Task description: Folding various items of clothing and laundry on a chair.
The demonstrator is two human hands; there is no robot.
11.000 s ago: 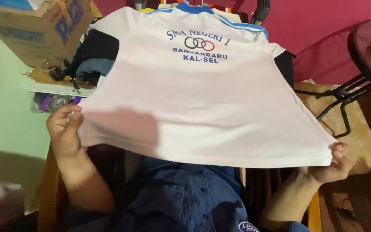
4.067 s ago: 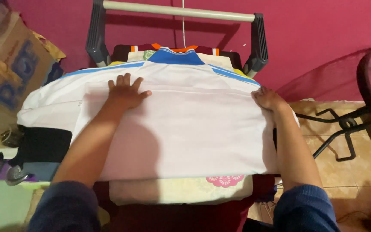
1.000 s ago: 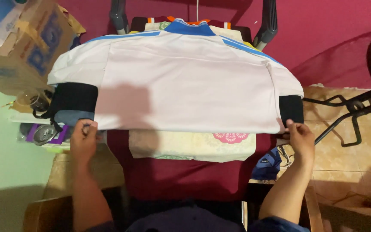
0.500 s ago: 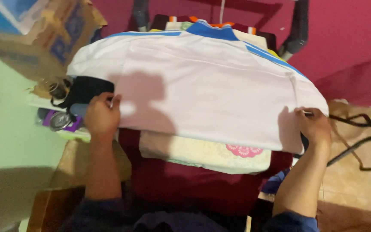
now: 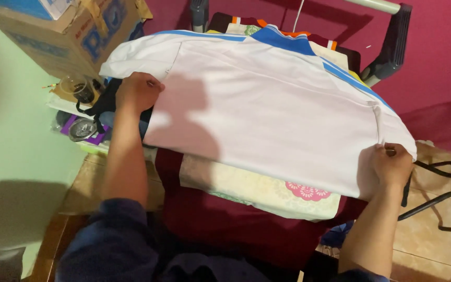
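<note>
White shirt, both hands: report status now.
Left hand gripping the left sleeve edge. Right hand pinching the right sleeve. White shirt spread flat over a floral cloth. Nothing in the way.

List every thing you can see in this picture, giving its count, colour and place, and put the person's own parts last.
shirt: one, white with blue trim, spread flat at centre
floral cloth: one, cream with a pink flower, under the shirt's near edge
maroon cloth: one, beneath both
cardboard box: one, brown, upper left
black metal stand: one, right on the tiled floor
left hand: one, gripping the shirt's left edge
right hand: one, gripping the shirt's right corner
</note>
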